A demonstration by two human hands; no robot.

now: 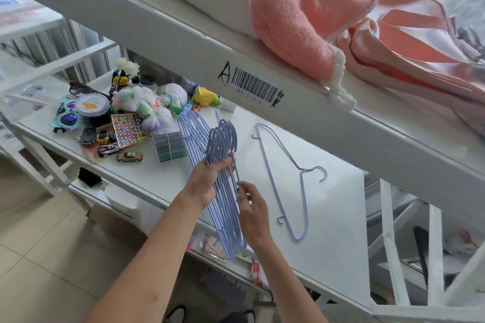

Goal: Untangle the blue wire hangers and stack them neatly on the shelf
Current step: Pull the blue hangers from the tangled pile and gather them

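A bundle of several blue wire hangers (223, 191) stands tilted above the front edge of the white shelf (336, 207), hooks pointing away from me. My left hand (207, 178) grips the bundle near its necks. My right hand (252, 207) pinches one wire on the bundle's right side with thumb and fingers. One single blue hanger (278, 165) lies flat on the shelf to the right, its hook toward the right. The far ends of more blue hangers (190, 125) rest on the shelf behind the bundle.
On the shelf's left lie toy cars (130, 156), a sticker sheet (126, 128), sunglasses (67, 116), a round tin (91, 107), mesh pouches and a banded card stack (170, 149). A higher shelf beam with a barcode (256, 85) overhangs, holding a pink towel (301, 15).
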